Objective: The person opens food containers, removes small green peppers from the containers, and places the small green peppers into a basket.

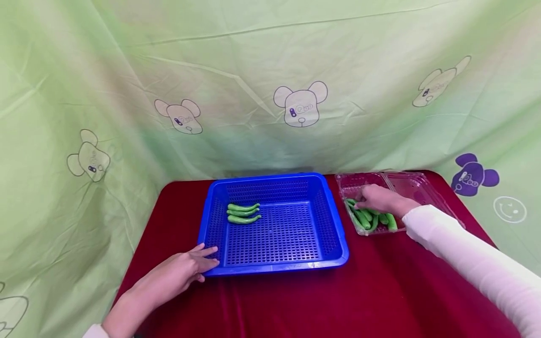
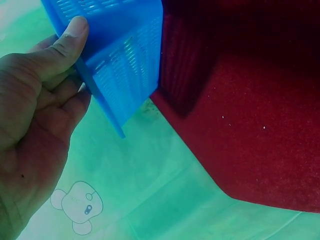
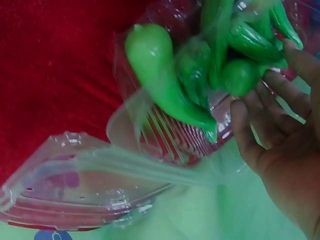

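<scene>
My left hand (image 1: 186,267) grips the front left corner of a blue plastic basket (image 1: 279,267). In the left wrist view the thumb (image 2: 67,45) lies over the basket rim and the other fingers are on the opposite side. Three green peppers (image 1: 243,211) lie side by side in the basket, towards its left wall. On the right, my right hand (image 1: 376,198) reaches into a clear plastic clamshell box (image 1: 361,178) of several green peppers (image 3: 155,70). Its fingers look spread and loosely bent beside the peppers in the right wrist view, with none held between them.
The clamshell's clear lid (image 1: 418,188) lies folded back to the right. A dark red cloth (image 1: 287,305) covers the table. Light green curtains (image 1: 236,61) with printed bear heads hang behind and at both sides.
</scene>
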`<action>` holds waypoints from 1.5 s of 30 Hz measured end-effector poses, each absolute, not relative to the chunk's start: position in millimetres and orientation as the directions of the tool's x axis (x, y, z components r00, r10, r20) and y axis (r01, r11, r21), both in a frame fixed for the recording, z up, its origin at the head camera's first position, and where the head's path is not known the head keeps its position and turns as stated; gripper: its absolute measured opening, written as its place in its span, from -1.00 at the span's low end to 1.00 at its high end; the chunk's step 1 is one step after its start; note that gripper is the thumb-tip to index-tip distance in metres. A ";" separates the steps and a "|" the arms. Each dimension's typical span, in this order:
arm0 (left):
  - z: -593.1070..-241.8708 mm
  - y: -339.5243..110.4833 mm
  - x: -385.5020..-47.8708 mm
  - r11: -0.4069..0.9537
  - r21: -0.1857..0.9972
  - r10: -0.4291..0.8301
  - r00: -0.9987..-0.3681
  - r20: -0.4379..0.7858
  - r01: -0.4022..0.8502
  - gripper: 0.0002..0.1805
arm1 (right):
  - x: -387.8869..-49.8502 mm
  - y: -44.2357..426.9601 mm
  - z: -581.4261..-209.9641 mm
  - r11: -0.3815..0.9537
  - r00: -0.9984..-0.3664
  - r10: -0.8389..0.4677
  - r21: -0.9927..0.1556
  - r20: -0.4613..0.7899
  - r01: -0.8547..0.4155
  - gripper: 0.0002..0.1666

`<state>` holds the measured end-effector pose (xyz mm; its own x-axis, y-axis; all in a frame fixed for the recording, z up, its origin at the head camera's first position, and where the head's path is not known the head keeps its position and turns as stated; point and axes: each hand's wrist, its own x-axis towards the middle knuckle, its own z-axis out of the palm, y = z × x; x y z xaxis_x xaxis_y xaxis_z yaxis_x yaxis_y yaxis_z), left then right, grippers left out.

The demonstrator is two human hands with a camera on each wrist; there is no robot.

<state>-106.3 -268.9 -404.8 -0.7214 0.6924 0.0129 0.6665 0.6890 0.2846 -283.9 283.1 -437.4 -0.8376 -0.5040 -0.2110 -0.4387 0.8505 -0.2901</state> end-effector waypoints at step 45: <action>-404.1 -268.6 -108.4 0.665 0.313 0.709 -0.705 0.023 0.678 -0.45 | -313.2 227.2 -369.4 0.857 -0.928 -0.366 -0.365 0.070 -0.365 -0.66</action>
